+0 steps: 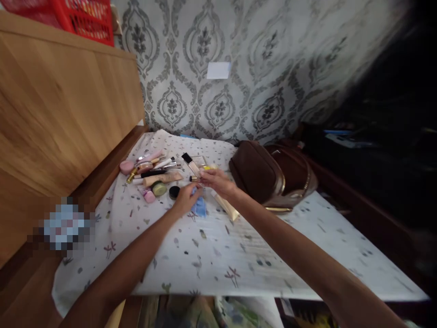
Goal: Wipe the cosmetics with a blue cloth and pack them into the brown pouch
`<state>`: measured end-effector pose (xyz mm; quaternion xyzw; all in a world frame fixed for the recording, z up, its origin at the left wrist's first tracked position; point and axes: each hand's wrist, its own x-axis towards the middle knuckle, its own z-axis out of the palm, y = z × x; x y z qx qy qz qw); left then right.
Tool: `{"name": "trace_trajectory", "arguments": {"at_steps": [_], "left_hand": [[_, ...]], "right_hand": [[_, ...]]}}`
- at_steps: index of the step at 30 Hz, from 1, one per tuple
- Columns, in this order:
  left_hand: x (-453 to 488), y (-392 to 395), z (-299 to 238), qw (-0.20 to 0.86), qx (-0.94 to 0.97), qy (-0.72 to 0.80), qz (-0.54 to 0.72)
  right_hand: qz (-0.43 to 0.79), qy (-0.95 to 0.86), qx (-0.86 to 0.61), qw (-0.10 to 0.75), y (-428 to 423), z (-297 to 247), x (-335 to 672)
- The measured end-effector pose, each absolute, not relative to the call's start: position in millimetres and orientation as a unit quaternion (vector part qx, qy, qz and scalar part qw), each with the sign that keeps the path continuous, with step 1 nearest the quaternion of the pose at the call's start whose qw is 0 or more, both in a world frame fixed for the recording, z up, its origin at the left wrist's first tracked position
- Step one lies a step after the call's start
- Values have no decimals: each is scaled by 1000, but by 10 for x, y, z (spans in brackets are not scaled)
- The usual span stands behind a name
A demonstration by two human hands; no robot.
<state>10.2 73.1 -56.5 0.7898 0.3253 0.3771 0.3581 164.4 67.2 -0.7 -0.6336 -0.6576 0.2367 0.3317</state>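
Note:
My right hand (218, 181) reaches over the cloth with its fingers closed round the lower end of a slim cosmetic bottle with a black cap (191, 164). My left hand (187, 199) is just beside it, fingers curled at the upper end of a small blue packet (199, 207). A short black-and-gold cap (193, 178) shows between the two hands. Left of my left hand lies a round black-lidded jar (174, 192). A cream-coloured tube (226, 207) rests under my right wrist. Something yellow (209, 167) is partly hidden behind my right fingers.
Several cosmetics, among them a beige tube (163, 179), a green-lidded jar (159, 188) and a pink round case (126, 166), lie at left. A brown bag (257, 173) stands at right. A wooden panel (68, 109) borders the patterned cloth (191, 269).

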Motion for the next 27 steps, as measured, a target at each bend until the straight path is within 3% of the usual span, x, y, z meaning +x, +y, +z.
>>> {"name": "trace_trajectory", "arguments": {"at_steps": [4,6,9,13,22,27], "left_hand": [[88,707,-562,418,746,356,376],[98,682,-566,440,731,366,372],[115,655,-559,474,700,375,381],[126,636,-533,504,661,386,401],[624,346,-205,479,597,391,512],[894,140,-5,403,702,409,422]], "right_hand": [[448,-516,-562,466,109,-186,1915],[496,-425,-538,532,-102,-252,2058],[414,-416,-586,558,-325,-344,2266],[308,-458,-647,526,-463,-441,2419],[239,-538,-643,490,-627,-408,2201],[257,-553,-618,496,-738,-474,2069]]}}
